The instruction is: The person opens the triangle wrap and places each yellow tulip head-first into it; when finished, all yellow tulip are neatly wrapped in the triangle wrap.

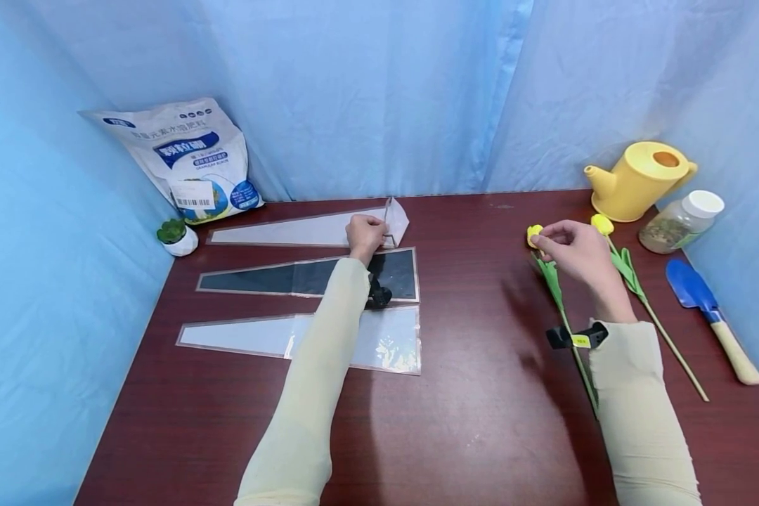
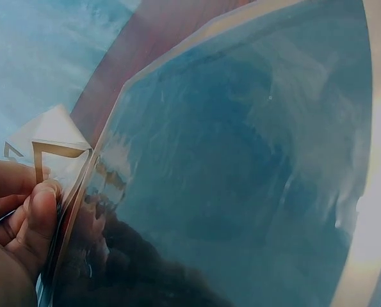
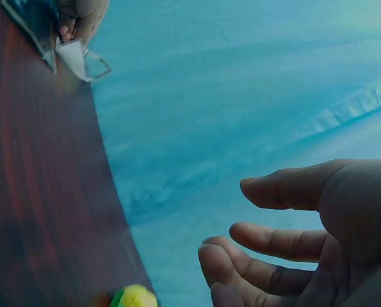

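Three long wedge-shaped flower sleeves lie on the table, their wide ends to the right. My left hand [image 1: 365, 235] pinches the wide end of the farthest white sleeve [image 1: 291, 230], its mouth edge lifted and folded. Below it lie a black sleeve [image 1: 259, 279] and another white sleeve [image 1: 240, 334]. In the left wrist view the thumb and fingers [image 2: 43, 214] hold the whitish, gold-edged film beside the dark sleeve [image 2: 241, 147]. My right hand [image 1: 578, 256] hovers over a yellow artificial tulip [image 1: 553, 281]; the right wrist view shows its thumb and fingers apart, holding nothing.
A second yellow tulip [image 1: 660, 330] lies further right, near a blue trowel [image 1: 689, 284] with a wooden handle. Behind stand a yellow watering can [image 1: 632, 183] and a lidded jar [image 1: 677, 225]. A fertilizer bag [image 1: 190, 158] and small potted succulent [image 1: 180, 242] stand back left.
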The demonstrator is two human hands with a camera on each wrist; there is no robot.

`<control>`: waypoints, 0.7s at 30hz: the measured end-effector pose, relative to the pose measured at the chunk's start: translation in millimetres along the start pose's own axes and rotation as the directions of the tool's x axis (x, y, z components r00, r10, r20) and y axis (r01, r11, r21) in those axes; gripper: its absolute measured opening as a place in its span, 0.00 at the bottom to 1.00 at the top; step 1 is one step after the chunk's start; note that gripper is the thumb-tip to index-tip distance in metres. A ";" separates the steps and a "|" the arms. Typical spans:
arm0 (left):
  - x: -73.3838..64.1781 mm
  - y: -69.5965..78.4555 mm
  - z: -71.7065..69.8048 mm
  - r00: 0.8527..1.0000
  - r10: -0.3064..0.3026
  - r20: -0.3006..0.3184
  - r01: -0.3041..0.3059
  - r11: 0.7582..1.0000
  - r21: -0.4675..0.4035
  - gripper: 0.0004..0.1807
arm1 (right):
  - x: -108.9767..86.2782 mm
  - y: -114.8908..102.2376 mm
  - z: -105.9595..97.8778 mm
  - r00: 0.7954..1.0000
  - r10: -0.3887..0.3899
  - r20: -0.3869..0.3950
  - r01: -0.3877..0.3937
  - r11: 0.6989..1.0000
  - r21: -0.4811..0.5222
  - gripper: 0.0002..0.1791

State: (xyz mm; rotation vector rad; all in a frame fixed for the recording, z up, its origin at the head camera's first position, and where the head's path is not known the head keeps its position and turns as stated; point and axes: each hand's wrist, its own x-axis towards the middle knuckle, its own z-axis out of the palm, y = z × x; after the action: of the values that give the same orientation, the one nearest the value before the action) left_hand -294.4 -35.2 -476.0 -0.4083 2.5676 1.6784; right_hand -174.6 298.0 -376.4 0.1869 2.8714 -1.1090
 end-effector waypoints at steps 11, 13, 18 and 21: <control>1.2 -1.1 -0.8 1.000 0.002 0.015 -0.001 1.000 -0.022 0.08 | -28.8 40.2 2.2 1.000 -0.003 -0.011 0.003 1.000 -0.006 0.27; 1.6 -1.2 -0.7 1.000 0.005 0.018 -0.005 1.000 -0.019 0.09 | -33.8 46.9 3.3 1.000 -0.003 -0.021 0.002 0.999 -0.037 0.27; 2.4 -1.3 -0.8 1.000 0.012 0.018 -0.012 1.000 -0.016 0.09 | -46.2 62.3 8.2 0.999 0.030 -0.019 -0.031 0.994 -0.105 0.30; 3.1 -1.6 0.0 1.000 0.004 0.020 -0.004 1.000 -0.016 0.09 | -53.2 70.3 11.9 0.999 0.030 -0.011 -0.031 0.991 -0.132 0.31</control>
State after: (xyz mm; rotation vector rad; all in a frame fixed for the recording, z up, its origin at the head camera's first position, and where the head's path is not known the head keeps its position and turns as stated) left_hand -297.1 -36.4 -478.0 -0.3848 2.5440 1.6970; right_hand -112.4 336.6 -426.7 0.2292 2.9263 -0.9106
